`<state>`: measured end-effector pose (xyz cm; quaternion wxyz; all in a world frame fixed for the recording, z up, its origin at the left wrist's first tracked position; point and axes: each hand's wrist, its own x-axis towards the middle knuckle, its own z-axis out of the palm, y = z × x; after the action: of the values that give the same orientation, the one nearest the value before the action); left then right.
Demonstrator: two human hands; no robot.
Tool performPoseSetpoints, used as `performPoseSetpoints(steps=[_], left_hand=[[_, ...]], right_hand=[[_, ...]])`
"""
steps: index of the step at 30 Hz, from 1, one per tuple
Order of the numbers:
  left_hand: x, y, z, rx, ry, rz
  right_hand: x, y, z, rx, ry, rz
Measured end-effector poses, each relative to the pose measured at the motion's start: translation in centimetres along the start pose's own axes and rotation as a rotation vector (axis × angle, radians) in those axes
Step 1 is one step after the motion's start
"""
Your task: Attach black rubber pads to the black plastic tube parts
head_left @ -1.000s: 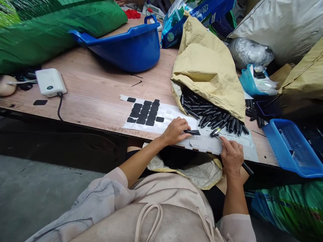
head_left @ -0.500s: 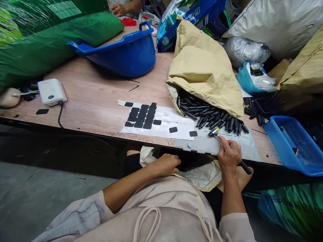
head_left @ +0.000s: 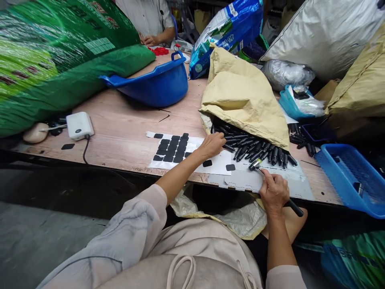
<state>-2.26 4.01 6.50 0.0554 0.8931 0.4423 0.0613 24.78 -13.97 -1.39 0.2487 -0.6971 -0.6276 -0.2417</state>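
Wood-grain table [head_left: 126,116] spans view; clock read from view centre. Right hand [head_left: 274,192] at 4 o'clock, fingers wrapped round hammer [head_left: 255,164], its head above grey board [head_left: 240,181]. White sheet [head_left: 219,165] with black patches [head_left: 171,149], mostly toward 9 o'clock. Left hand [head_left: 214,145] near centre, toward 3 o'clock, fingers bent close together beside black tubes [head_left: 254,149]; cannot tell whether gripping one. Black tubes spill from yellow sack [head_left: 240,84], 1-2 o'clock. Blue basin [head_left: 158,90], 10-11 o'clock; beyond, co-worker's hands [head_left: 151,40] near red pieces [head_left: 160,51].
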Motion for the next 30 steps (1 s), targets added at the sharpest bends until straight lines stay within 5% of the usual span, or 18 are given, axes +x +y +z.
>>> performPoseSetpoints(steps=[6,14,19,27,30], left_hand=[[-1.7,1.2,1.2,-0.098,0.117,0.065],[-3.4,2.9,1.2,-0.224,-0.016,-0.603],[-3.8,3.5,1.2,-0.387,-0.011,-0.667],[-0.1,2.7,1.9,-0.444,0.085,-0.813],[-0.6,2.2,1.4,-0.525,0.022,-0.836]], right_hand=[[0.0,-0.1,0.0,0.008,-0.036,0.037],[0.0,0.1,0.1,-0.019,-0.023,0.022],[0.0,0.0,0.2,-0.027,-0.013,0.02],[0.3,-0.2,-0.1,0.008,-0.03,0.046],[0.3,-0.2,-0.1,0.011,-0.015,0.035]])
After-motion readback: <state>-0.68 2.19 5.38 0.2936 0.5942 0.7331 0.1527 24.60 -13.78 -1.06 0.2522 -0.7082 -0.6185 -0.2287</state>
